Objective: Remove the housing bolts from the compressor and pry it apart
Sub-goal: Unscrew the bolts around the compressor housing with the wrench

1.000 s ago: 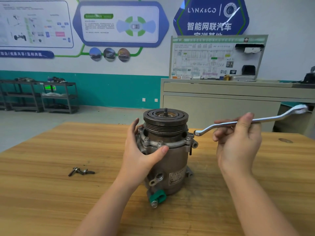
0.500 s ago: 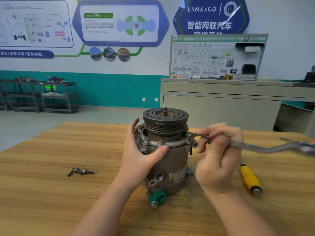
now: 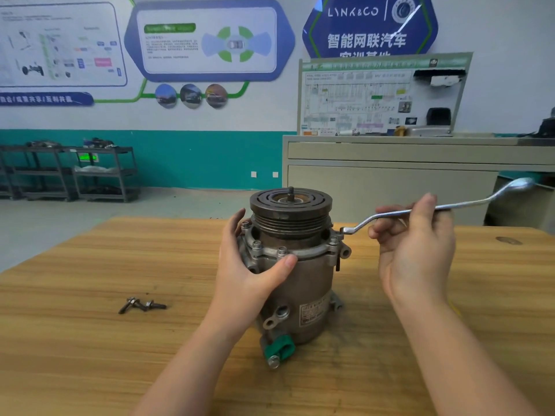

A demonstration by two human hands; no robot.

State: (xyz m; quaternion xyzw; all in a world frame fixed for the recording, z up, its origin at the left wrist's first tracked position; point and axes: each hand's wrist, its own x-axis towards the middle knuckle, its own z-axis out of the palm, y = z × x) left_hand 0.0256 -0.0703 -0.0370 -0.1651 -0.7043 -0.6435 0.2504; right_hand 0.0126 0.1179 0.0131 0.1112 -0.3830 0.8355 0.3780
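Nearest to me, on the wooden table (image 3: pixel 90 355), my two bare forearms reach forward; between them the compressor (image 3: pixel 295 283) stands upright on its end, pulley (image 3: pixel 290 210) on top, a green cap (image 3: pixel 279 349) low on its near side and a label plate on its lower body; my left hand (image 3: pixel 246 274) wraps the compressor's left side, thumb pressed across the front just under the flange, fingers curled round the back by the pulley; several bolts (image 3: pixel 282 251) stand in the flange rim, heads up; my right hand (image 3: pixel 417 250) sits to the right of the compressor, apart from it, pinching the shaft of a wrench (image 3: pixel 435 210) between thumb and curled fingers, palm turned toward me; the wrench's near ring end sits at the flange's right edge, over a bolt there, though I cannot tell whether it is fully seated; its far ring end rises up and to the right, past my fingers; a sliver of yellow shows just by my right forearm, too hidden to name; to the left, well apart from the compressor, a few loose bolts (image 3: pixel 141 304) lie together on the wood; beyond the table's far edge, grey floor; then a beige cabinet (image 3: pixel 390 175) with a wiring board (image 3: pixel 381 94) on top, dark metal racks (image 3: pixel 75 172) at the left, and a white-and-teal wall carrying posters (image 3: pixel 207 40).
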